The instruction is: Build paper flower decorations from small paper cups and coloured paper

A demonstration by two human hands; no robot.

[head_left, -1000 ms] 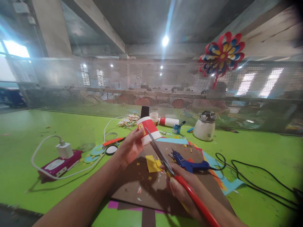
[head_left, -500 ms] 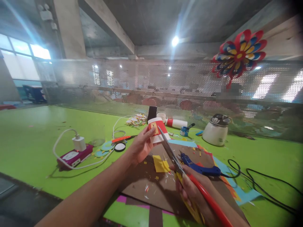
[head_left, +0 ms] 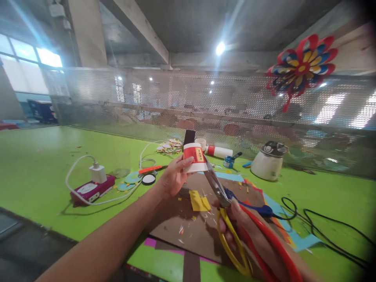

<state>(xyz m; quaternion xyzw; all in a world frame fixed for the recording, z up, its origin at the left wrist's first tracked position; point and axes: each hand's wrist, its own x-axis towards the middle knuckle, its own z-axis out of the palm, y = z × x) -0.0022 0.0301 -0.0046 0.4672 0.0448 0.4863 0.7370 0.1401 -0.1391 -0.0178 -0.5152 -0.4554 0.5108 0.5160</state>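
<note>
My left hand [head_left: 175, 174] grips a red and white paper cup [head_left: 192, 156] with a yellow printed label, holding it above the brown board. Scissors [head_left: 216, 186] with one red and one yellow handle are in my right hand [head_left: 235, 219]. Their handles are spread, and the blade tips meet the cup's right edge; whether the blades cut into it I cannot tell. Below the cup, yellow paper pieces [head_left: 199, 201] and small scraps lie on the brown board [head_left: 170, 223]. Just beyond my right hand rests a blue glue gun [head_left: 255, 209].
A purple power strip [head_left: 93, 192] with a white plug [head_left: 98, 173] stands at left. Behind are an orange cutter [head_left: 149, 169], a cup stack [head_left: 220, 152], a blue jar [head_left: 228, 161] and a white kettle [head_left: 267, 162]. A black cord [head_left: 331, 231] runs right. A paper flower [head_left: 302, 68] hangs above.
The cup has turned in my left hand, so more of its yellow label shows. The scissor handles have spread apart, and the blades have shifted from the cup's front to its right edge.
</note>
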